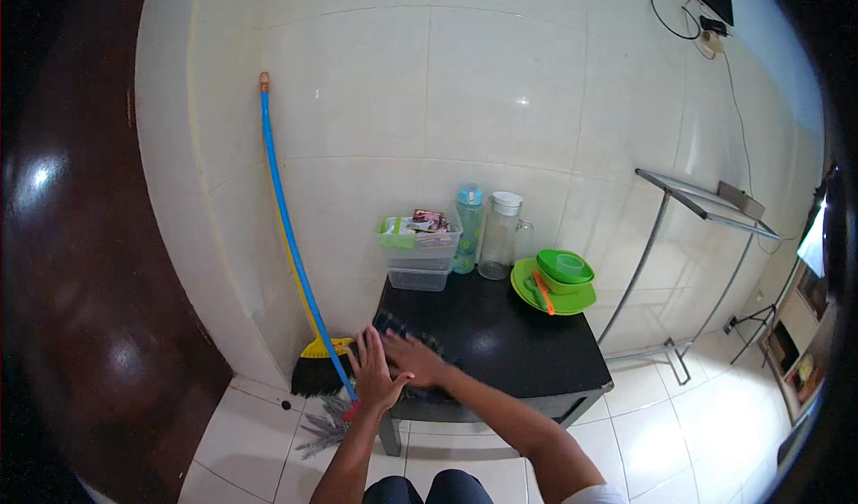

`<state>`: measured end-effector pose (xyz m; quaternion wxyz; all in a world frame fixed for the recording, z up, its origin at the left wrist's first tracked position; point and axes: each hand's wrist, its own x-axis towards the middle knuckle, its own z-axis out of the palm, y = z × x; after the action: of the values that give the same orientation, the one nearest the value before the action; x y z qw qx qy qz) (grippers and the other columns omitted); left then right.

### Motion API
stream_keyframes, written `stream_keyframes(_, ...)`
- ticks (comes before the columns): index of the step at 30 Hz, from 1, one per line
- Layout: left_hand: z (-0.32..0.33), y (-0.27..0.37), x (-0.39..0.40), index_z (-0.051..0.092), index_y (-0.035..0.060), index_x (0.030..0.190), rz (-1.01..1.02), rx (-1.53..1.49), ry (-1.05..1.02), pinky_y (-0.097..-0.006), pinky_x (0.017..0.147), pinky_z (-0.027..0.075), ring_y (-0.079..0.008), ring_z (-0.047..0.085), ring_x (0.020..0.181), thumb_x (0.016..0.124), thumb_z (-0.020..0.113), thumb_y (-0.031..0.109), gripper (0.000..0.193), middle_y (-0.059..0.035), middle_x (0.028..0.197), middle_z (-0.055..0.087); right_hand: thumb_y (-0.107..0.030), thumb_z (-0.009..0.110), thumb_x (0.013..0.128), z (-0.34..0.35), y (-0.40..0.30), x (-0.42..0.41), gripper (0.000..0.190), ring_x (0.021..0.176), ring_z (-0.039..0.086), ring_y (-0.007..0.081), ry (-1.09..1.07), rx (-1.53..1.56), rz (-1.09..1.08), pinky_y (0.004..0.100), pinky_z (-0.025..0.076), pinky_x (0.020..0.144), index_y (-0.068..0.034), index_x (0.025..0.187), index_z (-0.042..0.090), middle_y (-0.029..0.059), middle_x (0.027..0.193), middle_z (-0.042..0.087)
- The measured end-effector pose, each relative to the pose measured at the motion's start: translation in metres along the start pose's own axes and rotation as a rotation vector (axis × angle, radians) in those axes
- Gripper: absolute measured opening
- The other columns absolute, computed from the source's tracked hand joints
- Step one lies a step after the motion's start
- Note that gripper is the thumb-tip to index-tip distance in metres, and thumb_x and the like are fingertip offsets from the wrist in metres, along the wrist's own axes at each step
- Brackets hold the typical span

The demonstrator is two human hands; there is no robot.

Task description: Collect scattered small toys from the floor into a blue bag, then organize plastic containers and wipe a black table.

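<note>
My left hand [377,376] is raised at the left front corner of a black table [509,350], fingers extended and thumb held out. Right beside it, my right hand [419,358] reaches across from the right, palm down with fingers spread, slightly blurred. Nothing shows in either grasp. Beneath and around the hands lies a dark, fuzzy-edged piece that looks like cloth [430,342], mostly hidden. Whether my palms press on it or hover just above, I cannot tell.
Stacked clear plastic containers [419,263] with packets, a teal bottle [468,236], a glass pitcher [497,242] and green plates [570,301] with bowls line the table's back. A yellow broom [320,348] and blue-handled brush [295,236] lean left. A metal rack [650,256] stands right.
</note>
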<state>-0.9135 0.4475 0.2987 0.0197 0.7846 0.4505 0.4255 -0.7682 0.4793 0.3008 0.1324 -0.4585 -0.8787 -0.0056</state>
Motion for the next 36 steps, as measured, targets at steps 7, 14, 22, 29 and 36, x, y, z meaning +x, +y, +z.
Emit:
stream_keyframes(7, -0.004, 0.002, 0.004, 0.000, 0.0020, 0.137, 0.080, 0.048, -0.309, -0.0578, 0.101, 0.005, -0.0308, 0.006, 0.133, 0.068, 0.020, 0.078, 0.105, -0.0155, 0.144, 0.006, -0.043, 0.035, 0.089, -0.053, 0.046, -0.106, 0.058, 0.131, 0.017, 0.0293, -0.047, -0.007, 0.261, 0.0494, 0.017, 0.103, -0.010, 0.135, 0.025, 0.0105, 0.142, 0.019)
stream_keyframes(14, -0.001, 0.015, 0.010, -0.001, 0.0053, 0.138, 0.025, 0.194, -0.497, -0.0543, 0.104, 0.006, -0.0264, 0.006, 0.133, 0.067, 0.022, 0.080, 0.106, -0.0120, 0.144, 0.006, -0.046, 0.037, 0.086, -0.034, 0.161, -0.051, 0.065, 0.131, 0.015, 0.0314, 0.139, -0.132, 0.808, 0.0477, 0.015, 0.104, -0.005, 0.134, 0.025, 0.0141, 0.141, 0.020)
stream_keyframes(22, 0.002, 0.006, 0.010, 0.015, 0.0029, 0.137, -0.009, 0.219, -0.560, -0.0529, 0.104, 0.007, -0.0240, 0.011, 0.133, 0.068, 0.022, 0.079, 0.102, -0.0112, 0.143, 0.013, -0.047, 0.038, 0.085, -0.030, 0.062, -0.073, 0.063, 0.130, 0.020, 0.0312, 0.086, -0.060, 0.401, 0.0479, 0.020, 0.102, -0.006, 0.133, 0.029, 0.0130, 0.140, 0.023)
stream_keyframes(29, 0.000, 0.006, 0.009, 0.020, 0.0036, 0.136, -0.019, 0.155, -0.516, -0.0501, 0.105, 0.007, -0.0233, 0.014, 0.132, 0.069, 0.023, 0.078, 0.100, -0.0114, 0.143, 0.016, -0.048, 0.043, 0.084, -0.084, 0.114, -0.211, 0.063, 0.129, 0.023, 0.0281, 0.101, -0.148, 0.750, 0.0472, 0.021, 0.102, -0.010, 0.132, 0.030, 0.0097, 0.140, 0.025)
stream_keyframes(36, 0.005, 0.006, 0.006, 0.022, 0.0017, 0.135, -0.012, 0.172, -0.476, -0.0500, 0.105, 0.007, -0.0242, 0.015, 0.132, 0.069, 0.025, 0.077, 0.100, -0.0126, 0.142, 0.019, -0.048, 0.044, 0.083, -0.093, 0.110, -0.295, 0.065, 0.131, 0.018, 0.0296, 0.176, -0.175, 1.047, 0.0474, 0.017, 0.104, -0.010, 0.133, 0.028, 0.0115, 0.140, 0.024)
